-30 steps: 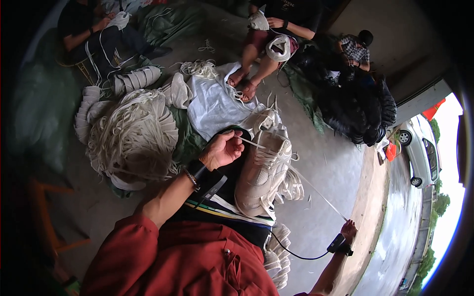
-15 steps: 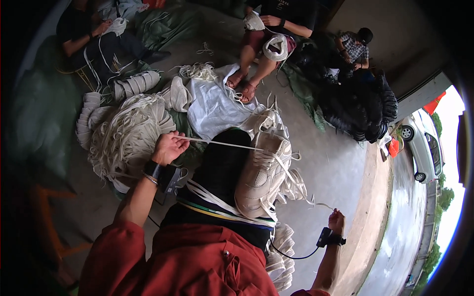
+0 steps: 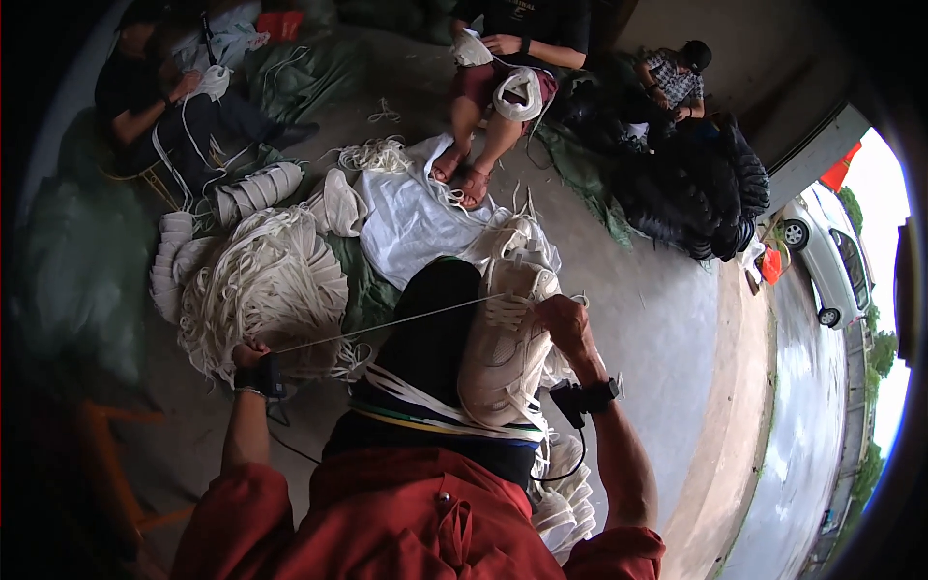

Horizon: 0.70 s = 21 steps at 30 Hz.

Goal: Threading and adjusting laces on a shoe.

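A beige shoe upper (image 3: 491, 372) lies on my lap with its white lacing across the front. From the lacing a thin shoelace (image 3: 401, 319) runs taut to the left, over my dark-clad leg. Its far end is closed in my left hand (image 3: 251, 356), beside the big pile of white uppers. My right hand (image 3: 568, 327) is at the right edge of the lacing, fingers bent together; what they grip is hidden. Several white laces (image 3: 416, 396) lie across my thighs, along with coloured bands.
A heap of laced uppers (image 3: 266, 290) lies on the left. A white sheet (image 3: 406, 222) spreads ahead, by a seated person's feet. Dark shoes (image 3: 696, 198) are piled at the right, near another person. More uppers (image 3: 564, 498) hang by my right thigh. A car (image 3: 826, 251) stands outside.
My left hand has moved down and left, drawing the lace out longer. My right hand has come from the lower right up to the shoe upper's lacing.
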Motion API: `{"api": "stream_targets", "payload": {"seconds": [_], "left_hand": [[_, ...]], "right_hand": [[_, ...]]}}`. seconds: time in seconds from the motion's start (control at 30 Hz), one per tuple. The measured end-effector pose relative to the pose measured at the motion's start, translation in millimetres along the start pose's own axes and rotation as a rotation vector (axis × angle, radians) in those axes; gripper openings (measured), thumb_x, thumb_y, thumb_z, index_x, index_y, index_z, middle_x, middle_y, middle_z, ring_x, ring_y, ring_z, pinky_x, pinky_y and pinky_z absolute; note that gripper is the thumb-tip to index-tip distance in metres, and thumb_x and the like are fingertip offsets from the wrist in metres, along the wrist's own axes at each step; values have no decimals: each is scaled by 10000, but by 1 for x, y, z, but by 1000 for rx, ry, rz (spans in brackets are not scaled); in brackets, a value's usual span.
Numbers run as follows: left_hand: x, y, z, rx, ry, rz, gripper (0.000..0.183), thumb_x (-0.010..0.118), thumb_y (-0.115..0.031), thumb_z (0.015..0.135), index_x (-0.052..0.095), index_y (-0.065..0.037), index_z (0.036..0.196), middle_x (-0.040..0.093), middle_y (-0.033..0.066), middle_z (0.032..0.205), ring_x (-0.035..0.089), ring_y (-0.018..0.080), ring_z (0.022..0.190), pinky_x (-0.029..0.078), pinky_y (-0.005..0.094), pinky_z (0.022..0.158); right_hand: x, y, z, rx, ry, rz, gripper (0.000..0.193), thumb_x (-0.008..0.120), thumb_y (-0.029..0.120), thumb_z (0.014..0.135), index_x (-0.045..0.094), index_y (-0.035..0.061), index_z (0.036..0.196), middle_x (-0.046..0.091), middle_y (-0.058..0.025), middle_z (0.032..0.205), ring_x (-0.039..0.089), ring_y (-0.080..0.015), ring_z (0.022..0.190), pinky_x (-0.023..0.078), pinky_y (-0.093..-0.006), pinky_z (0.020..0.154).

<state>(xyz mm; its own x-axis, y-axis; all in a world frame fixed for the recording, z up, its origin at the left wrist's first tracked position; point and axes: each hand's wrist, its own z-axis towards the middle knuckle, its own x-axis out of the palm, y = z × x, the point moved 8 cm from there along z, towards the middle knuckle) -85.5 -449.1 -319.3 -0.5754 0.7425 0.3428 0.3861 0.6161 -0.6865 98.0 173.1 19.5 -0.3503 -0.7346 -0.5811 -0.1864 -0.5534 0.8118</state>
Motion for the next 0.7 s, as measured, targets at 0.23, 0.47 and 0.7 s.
{"api": "stream_targets", "payload": {"seconds": [0.23,0.47,0.7], "left_hand": [[128,56,-84,-162,184,339,173,436,-257,812,554,-135,842,379,-33,526,337,93,405,236,231,357],[365,66,-302,440,996,847,244,543,-216,855,651,-11,932,580,21,678,509,63,530,404,195,422],[401,106,-358,315,1181,1168,253,481,-161,850,601,9,708,513,56,501,477,124,364,374,259,324]], "right_hand": [[9,28,15,-356,106,-549,145,556,158,757,593,34,690,582,-129,644,586,-286,601,461,-368,538],[16,62,26,-237,145,-882,172,548,170,737,598,36,640,591,-173,627,598,-345,581,465,-436,519],[3,63,28,-133,194,-808,224,598,261,744,613,42,700,619,-163,701,617,-322,676,481,-393,590]]}}
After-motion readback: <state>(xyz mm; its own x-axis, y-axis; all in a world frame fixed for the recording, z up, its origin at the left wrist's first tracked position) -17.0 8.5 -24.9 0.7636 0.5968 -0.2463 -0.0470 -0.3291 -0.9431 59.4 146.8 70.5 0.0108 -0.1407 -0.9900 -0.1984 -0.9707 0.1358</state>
